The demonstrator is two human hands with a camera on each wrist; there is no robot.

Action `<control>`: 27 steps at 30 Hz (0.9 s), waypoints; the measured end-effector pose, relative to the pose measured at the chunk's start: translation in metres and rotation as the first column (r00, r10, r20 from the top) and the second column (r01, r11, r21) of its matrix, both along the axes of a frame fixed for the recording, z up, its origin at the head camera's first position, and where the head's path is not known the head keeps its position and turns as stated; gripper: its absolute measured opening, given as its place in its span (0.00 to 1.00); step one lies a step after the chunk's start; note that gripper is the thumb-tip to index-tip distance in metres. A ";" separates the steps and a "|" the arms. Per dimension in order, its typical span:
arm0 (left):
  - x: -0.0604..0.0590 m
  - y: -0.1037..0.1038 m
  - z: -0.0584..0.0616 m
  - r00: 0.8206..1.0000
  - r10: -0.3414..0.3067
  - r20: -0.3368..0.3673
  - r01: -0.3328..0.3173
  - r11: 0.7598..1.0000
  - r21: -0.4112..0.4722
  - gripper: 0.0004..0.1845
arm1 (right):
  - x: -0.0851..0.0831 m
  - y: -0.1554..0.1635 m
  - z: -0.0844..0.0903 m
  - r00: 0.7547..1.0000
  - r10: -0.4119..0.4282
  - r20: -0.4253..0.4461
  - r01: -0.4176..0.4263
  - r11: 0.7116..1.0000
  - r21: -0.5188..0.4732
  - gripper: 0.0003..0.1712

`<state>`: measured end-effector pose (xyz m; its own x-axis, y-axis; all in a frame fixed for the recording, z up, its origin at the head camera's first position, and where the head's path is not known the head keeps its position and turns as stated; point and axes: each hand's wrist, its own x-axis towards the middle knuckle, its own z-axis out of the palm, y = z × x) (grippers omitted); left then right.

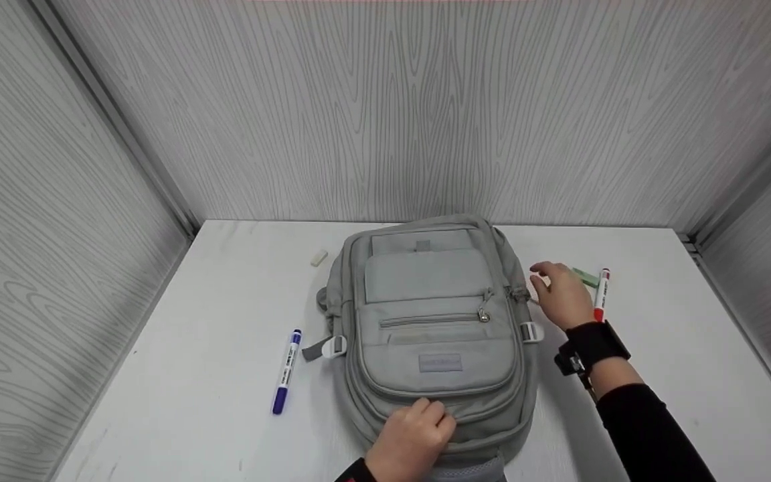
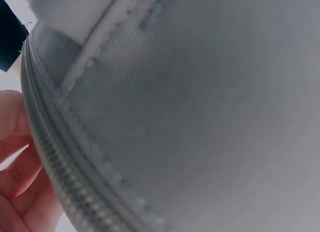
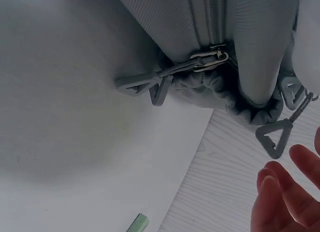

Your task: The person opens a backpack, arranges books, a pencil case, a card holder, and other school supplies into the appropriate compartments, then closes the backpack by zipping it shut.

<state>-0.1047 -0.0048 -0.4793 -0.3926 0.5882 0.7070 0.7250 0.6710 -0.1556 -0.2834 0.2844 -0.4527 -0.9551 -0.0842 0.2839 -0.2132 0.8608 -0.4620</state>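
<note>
My left hand (image 1: 412,438) presses curled fingers on the grey backpack (image 1: 436,328) bottom edge; right hand (image 1: 563,294) hovers beside its zipper pulls (image 3: 150,86), fingers loosely spread, holding nothing.

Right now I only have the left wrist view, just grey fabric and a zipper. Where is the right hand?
Observer: The right hand is at the right edge of the backpack, fingers relaxed, holding nothing.
Operator: Is it near a zipper?
Observer: Yes, a triangular zipper pull hangs just in front of its fingertips, not touched.
Operator: Anything on the table by that hand?
Observer: A red marker lies just beyond it, next to a small green piece.
Operator: And the other side?
Observer: A blue marker lies on the table left of the backpack.
</note>
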 end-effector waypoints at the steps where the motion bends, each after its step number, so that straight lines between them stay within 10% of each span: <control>1: 0.000 -0.002 0.000 1.000 -0.010 0.000 0.010 1.000 -0.001 0.10 | 0.000 0.000 -0.001 1.000 0.019 -0.004 -0.019 1.000 0.018 0.16; 8: 0.000 -0.023 0.002 0.997 -0.058 0.045 0.058 0.998 0.002 0.12 | -0.002 -0.003 -0.007 0.984 0.173 -0.047 -0.154 0.950 0.270 0.26; 15: 0.001 -0.038 0.002 0.995 -0.042 0.087 0.040 0.999 0.021 0.16 | -0.007 0.000 -0.024 0.961 0.190 -0.203 -0.112 0.933 0.341 0.16; 27: -0.019 -0.058 -0.002 0.982 0.181 0.049 -0.184 0.982 0.043 0.11 | 0.017 0.024 -0.036 0.847 0.323 -0.421 -0.173 0.918 0.357 0.10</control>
<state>-0.1239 -0.0632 -0.4815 -0.5225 0.4704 0.7111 0.5952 0.7984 -0.0909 -0.2668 0.3083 -0.4885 -0.6523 -0.4513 0.6090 -0.5613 0.8275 0.0120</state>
